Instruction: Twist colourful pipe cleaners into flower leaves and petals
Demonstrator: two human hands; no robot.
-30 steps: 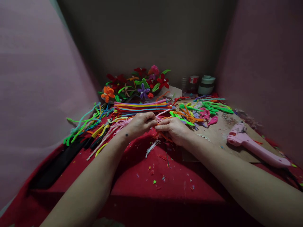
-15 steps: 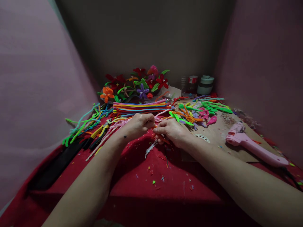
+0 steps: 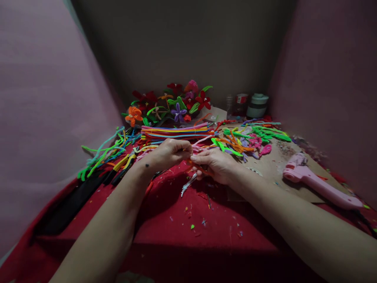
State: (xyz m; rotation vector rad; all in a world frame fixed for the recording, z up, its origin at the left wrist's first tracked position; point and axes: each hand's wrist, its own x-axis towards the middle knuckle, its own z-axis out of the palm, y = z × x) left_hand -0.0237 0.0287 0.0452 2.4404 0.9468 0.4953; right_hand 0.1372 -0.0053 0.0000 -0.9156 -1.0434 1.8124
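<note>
Both my hands meet at the middle of a red cloth (image 3: 188, 224). My left hand (image 3: 169, 152) is closed in a loose fist and pinches an orange pipe cleaner (image 3: 200, 169) at its end. My right hand (image 3: 215, 163) is closed too, fingers pressed on the same orange pipe cleaner, which runs under its fingers. A bundle of straight coloured pipe cleaners (image 3: 176, 131) lies just behind my hands. A short white fuzzy piece (image 3: 188, 184) rests on the cloth below my fingers.
Pipe-cleaner flowers (image 3: 173, 104) stand at the back. Bent green, orange and pink pieces (image 3: 253, 139) lie on brown cardboard (image 3: 273, 165) at right, with a pink glue gun (image 3: 318, 182). Two jars (image 3: 256, 105) stand at the back right. Loose pipe cleaners (image 3: 103, 155) lie at left, above a black strip (image 3: 70, 206).
My hands have stayed together and shifted only slightly; the pale pink strands that lay left of my left wrist no longer show there. The orange piece is more visible between my fingers.
</note>
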